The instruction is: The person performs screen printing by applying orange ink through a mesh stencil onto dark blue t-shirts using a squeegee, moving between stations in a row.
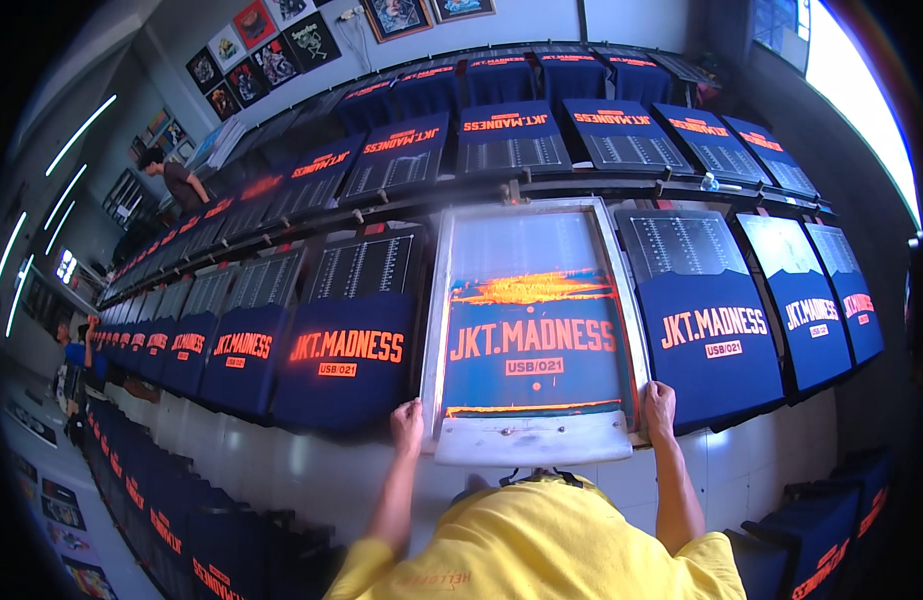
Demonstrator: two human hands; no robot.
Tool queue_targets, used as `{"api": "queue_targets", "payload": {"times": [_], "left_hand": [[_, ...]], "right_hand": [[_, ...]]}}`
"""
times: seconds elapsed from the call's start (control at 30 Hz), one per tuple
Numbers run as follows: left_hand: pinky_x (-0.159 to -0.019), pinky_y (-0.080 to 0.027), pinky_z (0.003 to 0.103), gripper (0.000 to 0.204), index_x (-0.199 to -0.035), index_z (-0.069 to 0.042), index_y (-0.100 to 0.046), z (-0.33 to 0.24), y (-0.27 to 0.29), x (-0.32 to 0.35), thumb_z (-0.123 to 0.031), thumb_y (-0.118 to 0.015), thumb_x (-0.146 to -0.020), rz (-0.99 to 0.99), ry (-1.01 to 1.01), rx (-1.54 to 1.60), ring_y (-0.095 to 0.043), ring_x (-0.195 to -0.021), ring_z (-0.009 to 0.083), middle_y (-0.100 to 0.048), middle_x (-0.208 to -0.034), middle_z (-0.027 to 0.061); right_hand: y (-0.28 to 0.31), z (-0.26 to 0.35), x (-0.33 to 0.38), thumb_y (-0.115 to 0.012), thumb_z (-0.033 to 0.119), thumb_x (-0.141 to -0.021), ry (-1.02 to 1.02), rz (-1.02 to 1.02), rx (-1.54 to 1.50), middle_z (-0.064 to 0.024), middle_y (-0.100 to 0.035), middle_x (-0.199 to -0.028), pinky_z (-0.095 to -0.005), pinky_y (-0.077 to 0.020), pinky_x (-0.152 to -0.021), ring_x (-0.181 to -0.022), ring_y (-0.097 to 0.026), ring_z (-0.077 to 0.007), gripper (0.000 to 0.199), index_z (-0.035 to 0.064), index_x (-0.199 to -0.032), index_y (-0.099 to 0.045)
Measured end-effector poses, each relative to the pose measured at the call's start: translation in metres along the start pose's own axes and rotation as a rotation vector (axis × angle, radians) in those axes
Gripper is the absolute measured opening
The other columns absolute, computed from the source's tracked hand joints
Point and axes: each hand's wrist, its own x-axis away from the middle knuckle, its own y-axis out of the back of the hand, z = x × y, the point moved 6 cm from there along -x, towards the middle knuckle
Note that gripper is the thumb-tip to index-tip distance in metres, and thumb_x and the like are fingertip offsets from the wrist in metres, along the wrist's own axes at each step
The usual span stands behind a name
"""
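**Smears and slips: where trouble could start**

Nearest, a pale bar (pixel 532 440) lies across the near end of the screen frame (pixel 439 310), just ahead of the person's yellow shirt (pixel 542 540). If the frame tips this way, the bar could slide off.

The left hand (pixel 408 422) is closed on the frame's near left corner and the right hand (pixel 660 402) on the near right. Uneven force between them could twist the frame and blur the lettering below it. I cannot tell whether the mesh (pixel 522 235) touches what lies beneath.

Orange ink (pixel 532 288) forms a thick, ragged band farther up the mesh and a thin line by the bar; a steep tilt might make it run.

Just beside the frame lie a left-side navy shirt (pixel 344 385) and a right-side navy shirt (pixel 717 375). If their prints are wet, a sideways swing could scuff them.

Past the frame's far edge runs a metal rail (pixel 382 206); poor seating there would probably shift the print.
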Motion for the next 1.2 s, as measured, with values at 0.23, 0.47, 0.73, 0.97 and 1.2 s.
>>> {"api": "queue_targets", "payload": {"times": [0.23, 0.47, 0.73, 0.97, 1.2], "left_hand": [[-0.059, -0.041, 0.035, 0.034, -0.08, 0.007, -0.062, -0.005, -0.005, -0.003, -0.024, -0.062, -0.093, 0.095, 0.068, -0.006, -0.05, -0.061, 0.0134, -0.057, -0.064, 0.0087], [-0.063, -0.044, 0.028, 0.028, -0.096, 0.007, -0.069, 0.012, 0.002, -0.006, -0.02, -0.065, -0.091, 0.084, 0.142, 0.169, -0.052, -0.067, 0.0088, -0.063, -0.072, 0.0011], [-0.058, -0.039, 0.031, 0.029, -0.092, 0.007, -0.07, -0.035, 0.002, -0.003, -0.021, -0.064, -0.091, 0.158, 0.077, -0.016, -0.045, -0.065, 0.0069, -0.058, -0.067, -0.0029], [-0.055, -0.037, 0.032, 0.033, -0.083, 0.008, -0.066, -0.001, -0.003, -0.016, -0.024, -0.065, -0.09, 0.16, 0.017, -0.144, -0.042, -0.06, 0.0072, -0.051, -0.058, -0.0014], [-0.057, -0.043, 0.039, 0.038, -0.082, 0.005, -0.065, -0.002, -0.004, -0.021, -0.032, -0.066, -0.089, 0.153, -0.053, -0.223, -0.056, -0.054, 0.0223, -0.061, -0.064, 0.0185]], "right_hand": [[0.002, 0.001, -0.001, -0.05, 0.026, -0.092, -0.04, 0.019, 0.073, -0.0242, -0.066, -0.08, -0.0416, -0.048, -0.073, -0.077, -0.065, -0.0362, 0.037, -0.0068, -0.093, -0.067], [-0.004, 0.012, 0.006, -0.049, 0.024, -0.092, -0.007, -0.047, -0.01, -0.0223, -0.065, -0.077, -0.0408, -0.0469, -0.071, -0.071, -0.062, -0.0322, 0.036, -0.0073, -0.091, -0.066], [-0.003, 0.013, 0.004, -0.049, 0.025, -0.093, 0.0, -0.072, 0.082, -0.0227, -0.066, -0.078, -0.0414, -0.0473, -0.069, -0.07, -0.063, -0.0329, 0.036, -0.0064, -0.092, -0.066], [-0.009, 0.018, 0.007, -0.046, 0.025, -0.094, -0.036, -0.057, 0.089, -0.0232, -0.062, -0.073, -0.0441, -0.0451, -0.067, -0.068, -0.06, -0.0362, 0.036, -0.0056, -0.087, -0.064], [-0.013, 0.0, 0.0, -0.048, 0.024, -0.097, 0.067, -0.115, 0.009, -0.0249, -0.068, -0.095, -0.0401, -0.0489, -0.081, -0.089, -0.066, -0.0357, 0.036, -0.0064, -0.107, -0.065]]}}
